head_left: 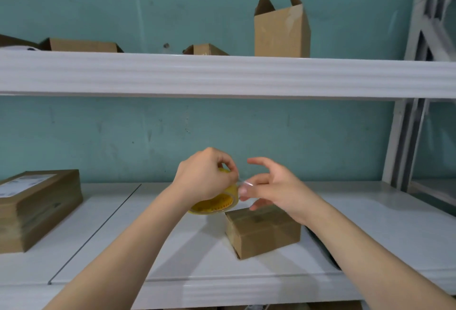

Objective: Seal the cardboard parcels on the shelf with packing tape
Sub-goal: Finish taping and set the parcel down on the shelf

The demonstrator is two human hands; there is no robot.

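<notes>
Left hand (204,179) grips the yellow tape roll (217,204), fingers curled over it. Right hand (276,186) pinches the clear tape end, other fingers spread. Small parcel (264,233) lies on the shelf (172,248) just below both hands. Larger labelled parcel (37,208) sits far left. Open box (281,33) stands on the upper shelf (222,72).

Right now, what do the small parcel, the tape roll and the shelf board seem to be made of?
The small parcel looks like brown matte cardboard, with folded edges. The tape roll seems clear glossy plastic film, tinted yellow, on a yellow printed core. The shelf board is smooth and white, faintly shiny: painted metal or laminate, I cannot tell.
</notes>
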